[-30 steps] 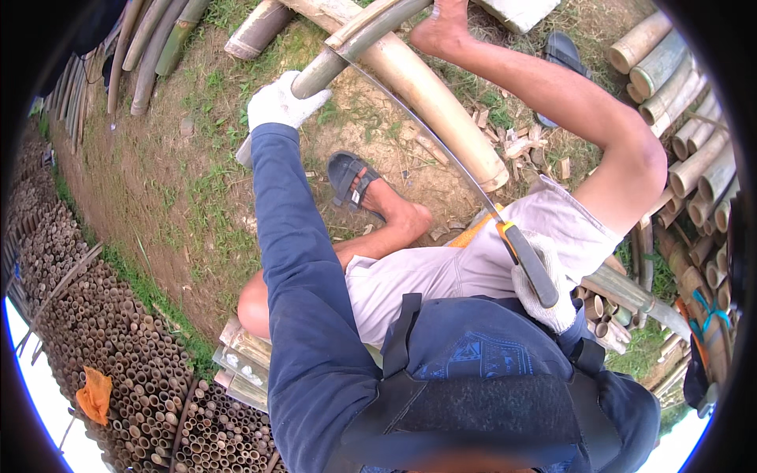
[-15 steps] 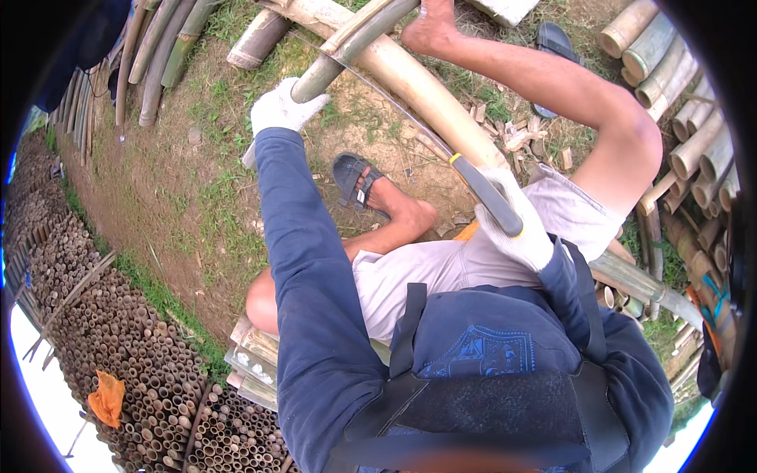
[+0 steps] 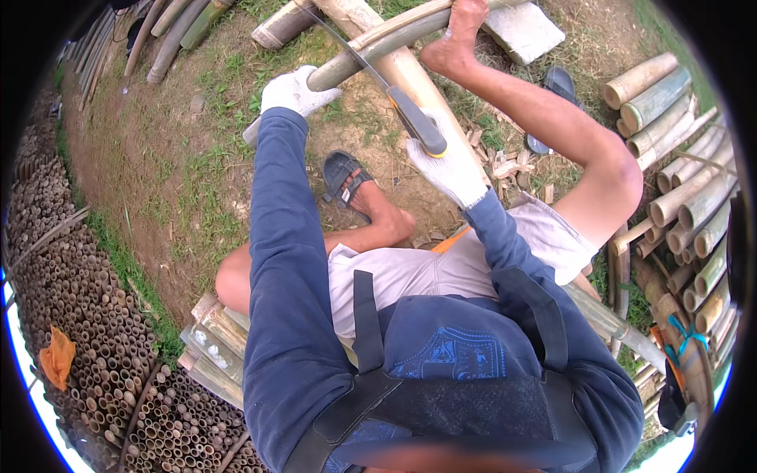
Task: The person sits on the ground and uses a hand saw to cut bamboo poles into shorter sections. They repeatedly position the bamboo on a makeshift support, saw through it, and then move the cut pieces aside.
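My left hand (image 3: 293, 93), in a white glove, grips a greenish-grey bamboo pole (image 3: 394, 36) close to its near end. That pole rests across a thicker pale bamboo pole (image 3: 412, 77), and my bare right foot (image 3: 456, 46) presses on it farther right. In my gloved right hand (image 3: 443, 162) is the grey handle of a hand saw (image 3: 415, 120). Its thin blade crosses the greenish pole just right of my left hand and points up and left. Whether the teeth have cut into the pole I cannot tell.
Stacked bamboo lengths (image 3: 694, 206) lie at the right. A great pile of cut bamboo tubes (image 3: 87, 315) fills the left, with an orange cloth (image 3: 57, 357) on it. Wood chips (image 3: 509, 167) litter the ground beside a pale block (image 3: 524, 35) and a loose sandal (image 3: 558, 85).
My right hand has pushed the saw forward and left, so its handle is now nearer the greenish pole. My left hand still holds the pole. The whole view has shifted slightly.
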Demonstrator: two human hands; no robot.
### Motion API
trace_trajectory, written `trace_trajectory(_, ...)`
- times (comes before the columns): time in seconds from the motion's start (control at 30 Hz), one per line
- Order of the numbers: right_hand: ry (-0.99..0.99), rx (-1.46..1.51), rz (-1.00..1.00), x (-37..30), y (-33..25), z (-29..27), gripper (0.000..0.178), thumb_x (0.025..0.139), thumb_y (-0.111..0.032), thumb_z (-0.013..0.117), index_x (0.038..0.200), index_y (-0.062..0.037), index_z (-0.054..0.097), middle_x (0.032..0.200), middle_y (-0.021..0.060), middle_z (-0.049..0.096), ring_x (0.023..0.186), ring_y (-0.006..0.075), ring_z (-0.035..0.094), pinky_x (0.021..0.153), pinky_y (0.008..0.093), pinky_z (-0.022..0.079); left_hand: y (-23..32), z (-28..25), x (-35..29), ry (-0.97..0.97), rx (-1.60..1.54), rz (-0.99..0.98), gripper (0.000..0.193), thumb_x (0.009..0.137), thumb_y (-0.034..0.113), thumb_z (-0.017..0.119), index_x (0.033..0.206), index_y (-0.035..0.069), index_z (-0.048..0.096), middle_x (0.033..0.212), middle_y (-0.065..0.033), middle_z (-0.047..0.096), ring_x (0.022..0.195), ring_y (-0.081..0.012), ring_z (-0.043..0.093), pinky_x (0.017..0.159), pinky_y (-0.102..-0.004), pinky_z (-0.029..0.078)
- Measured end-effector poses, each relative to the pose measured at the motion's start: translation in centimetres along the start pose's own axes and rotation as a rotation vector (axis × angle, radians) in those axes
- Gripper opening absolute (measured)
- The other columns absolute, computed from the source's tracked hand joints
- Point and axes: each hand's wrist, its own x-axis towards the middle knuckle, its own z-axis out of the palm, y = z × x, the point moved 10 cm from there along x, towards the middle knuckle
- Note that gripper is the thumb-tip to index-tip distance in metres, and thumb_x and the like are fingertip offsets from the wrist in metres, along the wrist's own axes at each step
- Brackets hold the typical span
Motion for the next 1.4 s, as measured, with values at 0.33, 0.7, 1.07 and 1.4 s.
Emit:
trace_trajectory(0.33, -0.141, -0.248, 0.233, -6.2, -6.7, -5.0, 0.043, 0.096, 0.001, 0.069, 0.136, -0.0016, 0.055, 0.124, 0.0156, 0.063, 0.115, 0.0261, 0.065, 0.104, 0.0372, 0.051, -0.6, -0.3, 0.1, 0.044, -0.006, -0.010, 0.071, 0.084, 0.078, 0.070, 0.132, 0.025, 0.074, 0.116, -0.0146, 0.080, 0.106, -0.0363, 0.077, 0.098, -0.0502, 0.058)
trace_trajectory(0.7, -0.149, -0.306, 0.102, -9.3, -5.7, -5.8, 0.044, 0.096, -0.002, 0.070, 0.137, -0.0007, 0.054, 0.119, 0.0145, 0.063, 0.112, 0.0268, 0.066, 0.101, 0.0380, 0.053, 0.1, -0.3, -1.0, 0.029, 0.004, 0.026, 0.071, 0.085, 0.076, 0.070, 0.132, 0.022, 0.071, 0.112, -0.0154, 0.080, 0.106, -0.0357, 0.077, 0.097, -0.0504, 0.058)
trace_trajectory(1.07, -0.065, -0.034, 0.054, 6.2, 2.1, 4.1, 0.041, 0.099, -0.007, 0.073, 0.135, -0.0022, 0.055, 0.118, 0.0117, 0.061, 0.108, 0.0213, 0.061, 0.098, 0.0337, 0.051, -0.3, -0.3, -0.7, 0.032, 0.000, -0.014, 0.066, 0.087, 0.074, 0.070, 0.128, 0.022, 0.073, 0.111, -0.0160, 0.080, 0.106, -0.0355, 0.077, 0.097, -0.0502, 0.058)
trace_trajectory(1.4, -0.177, -0.308, 0.176, -15.1, -10.8, -8.6, 0.050, 0.095, -0.005, 0.070, 0.142, 0.0002, 0.053, 0.130, 0.0191, 0.061, 0.120, 0.0327, 0.064, 0.105, 0.0432, 0.051, -0.2, 0.4, -0.5, 0.070, 0.029, 0.017, 0.072, 0.085, 0.081, 0.070, 0.129, 0.024, 0.072, 0.112, -0.0142, 0.079, 0.105, -0.0346, 0.078, 0.095, -0.0501, 0.060)
